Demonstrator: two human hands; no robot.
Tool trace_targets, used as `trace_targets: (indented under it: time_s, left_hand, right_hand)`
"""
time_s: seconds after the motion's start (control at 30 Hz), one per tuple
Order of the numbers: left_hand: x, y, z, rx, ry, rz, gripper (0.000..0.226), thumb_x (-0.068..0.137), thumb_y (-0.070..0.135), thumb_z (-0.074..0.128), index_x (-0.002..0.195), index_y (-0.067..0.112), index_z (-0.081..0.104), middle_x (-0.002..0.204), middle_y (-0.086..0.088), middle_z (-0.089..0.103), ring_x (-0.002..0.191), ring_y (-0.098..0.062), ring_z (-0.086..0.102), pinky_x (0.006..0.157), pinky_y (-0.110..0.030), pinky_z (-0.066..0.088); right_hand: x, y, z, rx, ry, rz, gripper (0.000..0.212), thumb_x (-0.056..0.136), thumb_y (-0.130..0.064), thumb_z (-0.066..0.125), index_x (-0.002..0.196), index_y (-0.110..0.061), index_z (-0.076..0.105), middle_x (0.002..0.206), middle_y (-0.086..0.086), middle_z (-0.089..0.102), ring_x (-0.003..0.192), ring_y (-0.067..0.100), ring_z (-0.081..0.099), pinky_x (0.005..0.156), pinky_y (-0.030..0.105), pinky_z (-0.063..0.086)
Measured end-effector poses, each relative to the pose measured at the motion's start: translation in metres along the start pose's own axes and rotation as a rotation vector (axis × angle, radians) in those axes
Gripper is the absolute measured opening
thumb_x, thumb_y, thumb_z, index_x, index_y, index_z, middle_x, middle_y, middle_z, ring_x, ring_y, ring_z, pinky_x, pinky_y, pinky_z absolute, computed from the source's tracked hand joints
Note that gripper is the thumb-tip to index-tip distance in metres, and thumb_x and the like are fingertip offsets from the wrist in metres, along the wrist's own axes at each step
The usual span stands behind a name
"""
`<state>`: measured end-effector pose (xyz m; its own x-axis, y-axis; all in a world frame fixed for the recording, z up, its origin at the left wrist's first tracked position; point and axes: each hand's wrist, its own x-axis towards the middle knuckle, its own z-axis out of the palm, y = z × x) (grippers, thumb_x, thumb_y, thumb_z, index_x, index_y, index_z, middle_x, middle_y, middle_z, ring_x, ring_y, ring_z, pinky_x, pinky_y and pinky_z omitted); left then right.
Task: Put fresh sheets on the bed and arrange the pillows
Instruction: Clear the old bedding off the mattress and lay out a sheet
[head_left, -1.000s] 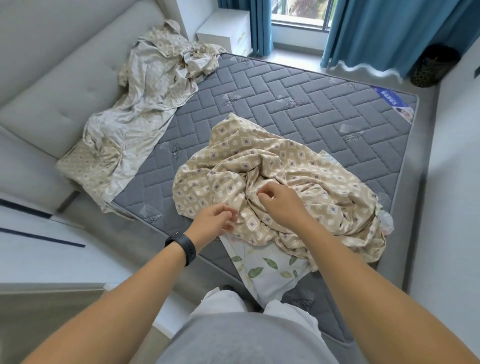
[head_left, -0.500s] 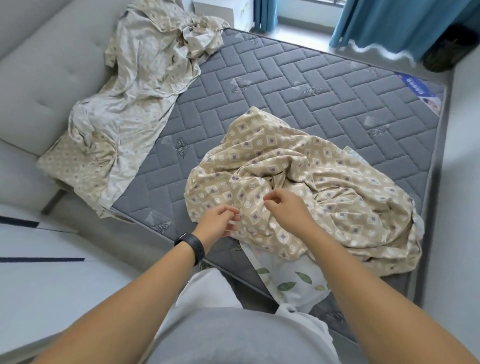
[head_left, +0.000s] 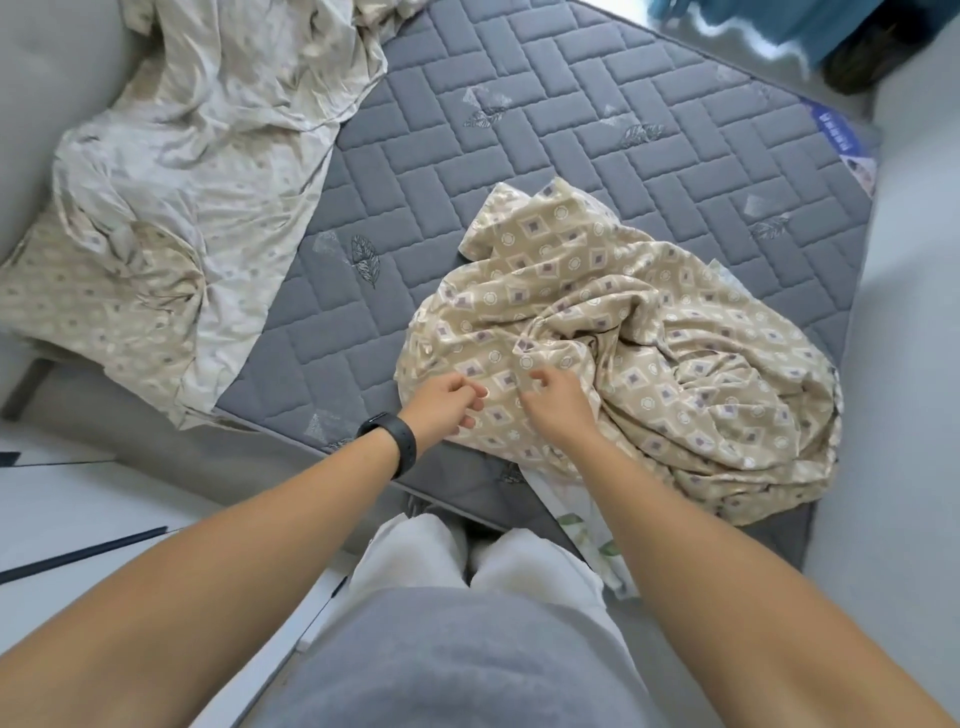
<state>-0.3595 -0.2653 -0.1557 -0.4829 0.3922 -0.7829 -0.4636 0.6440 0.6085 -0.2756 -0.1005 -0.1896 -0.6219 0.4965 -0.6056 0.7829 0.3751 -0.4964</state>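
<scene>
Both hands are down on the bunched-up beige sheet with the diamond print, close together near its front-left edge. The left hand, black wristband on that wrist, has its fingers curled in and looks to be pinching a bit of the fabric, though I can't tell how much it's got. The right hand is curled too, fingertips on the cloth, but whether it's actually gripping is hard to say. All this sits on a bare grey quilted mattress. A second, paler crumpled sheet is draped over the mattress's far-left side and up against a light grey upholstered headboard. A white leaf-print fabric pokes out from under the beige sheet, just below the right wrist. Blue curtains show top right, blurry.
</scene>
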Motion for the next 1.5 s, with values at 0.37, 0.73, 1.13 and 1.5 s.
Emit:
trace_targets:
  time_s: [0.37,0.73,1.13,1.5]
  left_hand:
    - [0.015,-0.004,-0.029,-0.004,0.072,0.004,0.029,0.099,0.014,0.040,0.107,0.016,0.068,0.108,-0.002,0.069,0.078,-0.017,0.063,0.079,-0.035,0.050]
    - [0.039,-0.003,-0.019,0.064,0.082,-0.080,0.028,0.100,0.016,0.042,0.109,0.016,0.068,0.107,-0.001,0.070,0.080,-0.017,0.064,0.075,-0.031,0.051]
    - [0.057,0.007,0.019,0.209,0.048,-0.126,0.026,0.101,0.017,0.045,0.115,0.012,0.066,0.111,-0.003,0.069,0.084,-0.019,0.066,0.070,-0.028,0.050]
    - [0.059,0.056,0.012,0.452,-0.053,0.155,0.041,0.090,0.012,0.065,0.127,0.024,0.054,0.120,-0.005,0.060,0.091,-0.022,0.065,0.066,-0.022,0.052]
  right_hand:
    - [0.066,-0.023,0.018,-0.769,-0.292,-0.052,0.049,0.094,-0.018,0.042,0.140,-0.029,0.055,0.168,0.008,0.004,0.151,0.040,0.001,0.115,0.051,0.026]
    - [0.110,0.000,0.008,-0.908,-0.405,0.016,0.057,0.096,-0.027,0.049,0.151,-0.019,0.040,0.167,0.018,0.006,0.154,0.040,-0.005,0.122,0.056,0.013]
    - [0.095,0.039,0.000,-0.148,-0.205,0.112,0.012,0.096,-0.019,0.056,0.087,-0.011,0.059,0.091,0.009,0.065,0.090,0.031,0.066,0.077,0.040,0.055]
    - [0.040,-0.008,-0.093,0.683,0.099,0.429,0.034,0.093,-0.039,0.061,0.101,-0.007,0.067,0.075,0.003,0.065,0.068,0.020,0.060,0.065,0.034,0.049]
